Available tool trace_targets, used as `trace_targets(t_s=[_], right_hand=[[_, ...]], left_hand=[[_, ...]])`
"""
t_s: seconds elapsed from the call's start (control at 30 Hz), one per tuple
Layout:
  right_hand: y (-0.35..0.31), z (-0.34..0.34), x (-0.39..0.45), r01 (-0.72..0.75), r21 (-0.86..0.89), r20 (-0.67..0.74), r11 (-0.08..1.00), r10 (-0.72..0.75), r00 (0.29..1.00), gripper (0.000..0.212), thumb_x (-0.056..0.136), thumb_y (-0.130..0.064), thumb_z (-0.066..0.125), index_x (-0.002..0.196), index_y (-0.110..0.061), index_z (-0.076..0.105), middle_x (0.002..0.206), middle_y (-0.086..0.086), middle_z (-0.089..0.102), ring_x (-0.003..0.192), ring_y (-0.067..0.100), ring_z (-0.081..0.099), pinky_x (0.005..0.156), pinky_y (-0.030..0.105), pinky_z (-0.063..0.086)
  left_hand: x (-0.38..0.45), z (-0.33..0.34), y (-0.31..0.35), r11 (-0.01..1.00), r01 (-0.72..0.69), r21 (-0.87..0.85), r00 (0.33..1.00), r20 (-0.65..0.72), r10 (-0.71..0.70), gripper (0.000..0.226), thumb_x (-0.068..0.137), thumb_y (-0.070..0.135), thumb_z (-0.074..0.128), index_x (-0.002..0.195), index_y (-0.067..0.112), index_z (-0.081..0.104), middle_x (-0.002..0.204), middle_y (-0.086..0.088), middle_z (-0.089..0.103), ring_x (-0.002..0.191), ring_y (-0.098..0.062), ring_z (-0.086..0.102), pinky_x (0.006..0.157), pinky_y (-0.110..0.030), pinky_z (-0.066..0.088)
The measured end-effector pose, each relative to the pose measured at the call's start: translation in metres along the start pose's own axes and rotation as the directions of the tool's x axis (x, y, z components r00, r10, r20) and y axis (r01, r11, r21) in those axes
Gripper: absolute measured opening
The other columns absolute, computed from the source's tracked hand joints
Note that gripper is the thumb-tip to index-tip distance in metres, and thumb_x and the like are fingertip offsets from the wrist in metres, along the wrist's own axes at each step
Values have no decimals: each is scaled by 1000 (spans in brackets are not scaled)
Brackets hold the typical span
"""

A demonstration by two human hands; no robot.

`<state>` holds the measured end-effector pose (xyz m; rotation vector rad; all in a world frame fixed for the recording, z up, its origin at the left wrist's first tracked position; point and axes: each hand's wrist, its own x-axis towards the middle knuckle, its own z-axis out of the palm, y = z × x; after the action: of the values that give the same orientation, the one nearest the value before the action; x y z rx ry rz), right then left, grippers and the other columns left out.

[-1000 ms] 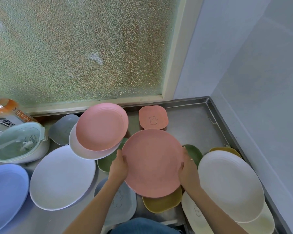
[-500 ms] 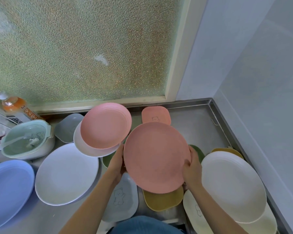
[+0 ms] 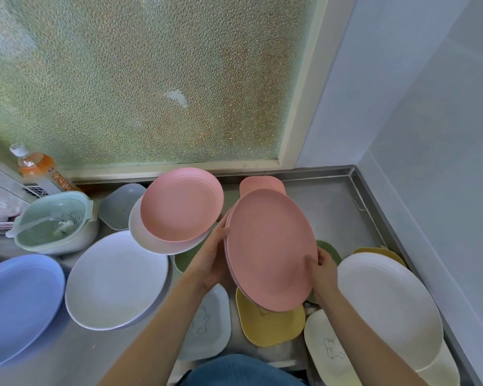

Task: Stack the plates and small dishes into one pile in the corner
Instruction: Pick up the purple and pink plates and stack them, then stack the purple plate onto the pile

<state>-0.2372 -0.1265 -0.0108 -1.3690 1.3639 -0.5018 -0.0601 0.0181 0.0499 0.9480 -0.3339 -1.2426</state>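
Both hands, left (image 3: 213,260) and right (image 3: 322,270), grip opposite edges of the pink plate (image 3: 271,250), tilted above the surface (image 3: 332,215), probably for carrying to the corner.

Soft daylight comes through the frosted window (image 3: 140,79) at the far side, leaving the steel counter (image 3: 335,215) evenly bright with only faint shadows. No harsh glare. The wide lens bends the right wall (image 3: 430,135) outward, and the near-left blue plate (image 3: 14,307) looks smeared and soft.
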Motion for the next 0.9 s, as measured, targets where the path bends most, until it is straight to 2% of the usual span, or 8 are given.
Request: trace_targets(t_s=[0.17, 0.27, 0.37, 0.43, 0.53, 0.63, 0.77, 0.9], right_hand=[[-3, 2, 4, 82, -17, -126, 996, -84, 989, 31, 85, 1, 44, 103, -16, 63, 86, 3, 60, 80, 24, 54, 62, 28, 40], [-6, 1, 8, 115, -54, -218, 992, -124, 968, 29, 88, -4, 42, 106, -15, 61, 97, 4, 63, 87, 26, 56, 74, 33, 44], [-21, -6, 10, 151, -69, -294, 986, -165, 941, 23, 92, -6, 38, 101, -14, 57, 92, 3, 57, 82, 22, 50, 74, 34, 39], [-30, -13, 11, 156, -38, -357, 987, -160, 920, 22, 95, -8, 38, 104, -14, 57, 95, 4, 56, 86, 21, 49, 77, 35, 39], [-39, -22, 13, 120, 58, -471, 991, -79, 879, 23, 99, -14, 38, 111, -14, 58, 103, 6, 61, 89, 22, 53, 80, 38, 46], [-51, -29, 8, 178, 119, -586, 977, -75, 807, 26, 100, -16, 38, 114, -19, 59, 105, 0, 62, 93, 18, 57, 88, 41, 50], [-66, -35, 7, 253, 148, -651, 956, -98, 753, 29, 99, -19, 39, 119, -26, 59, 114, -1, 65, 91, 12, 59, 84, 36, 52], [-66, -22, 3, 228, 114, -573, 967, -124, 810, 26, 100, -16, 39, 116, -21, 59, 109, -2, 62, 94, 13, 56, 84, 35, 50]], left_hand=[[7, 1, 3, 995, -53, 80, 975, -213, 69, 42, 82, 20, 48, 122, 29, 59, 115, -7, 64, 105, -27, 57, 84, -44, 49], [8, -2, 4, 989, -55, 139, 877, -467, 114, 27, 90, 14, 49, 109, 23, 66, 100, -7, 69, 96, -31, 60, 77, -40, 52], [5, -6, 13, 987, -101, 129, 804, -574, 157, 23, 93, 22, 51, 78, 29, 67, 77, 5, 68, 81, -25, 58, 67, -30, 47], [3, -10, 22, 982, -128, 141, 744, -640, 189, 25, 95, 23, 48, 74, 28, 60, 75, 6, 61, 73, -21, 53, 60, -24, 46], [2, -29, 36, 971, -149, 189, 597, -765, 241, 23, 95, 17, 46, 76, 25, 57, 75, 6, 55, 70, -19, 50, 67, -26, 44], [-1, -51, 45, 975, -145, 168, 497, -840, 218, 18, 92, 15, 48, 104, 19, 60, 91, 3, 61, 85, -21, 59, 84, -35, 47], [-9, -64, 49, 975, -197, 103, 461, -868, 185, 40, 92, 9, 45, 129, 22, 53, 115, -2, 59, 98, -29, 57, 85, -40, 49], [-5, -59, 46, 985, -161, 65, 502, -854, 138, 44, 92, 8, 47, 135, 15, 46, 123, -9, 55, 101, -31, 51, 85, -40, 45]])
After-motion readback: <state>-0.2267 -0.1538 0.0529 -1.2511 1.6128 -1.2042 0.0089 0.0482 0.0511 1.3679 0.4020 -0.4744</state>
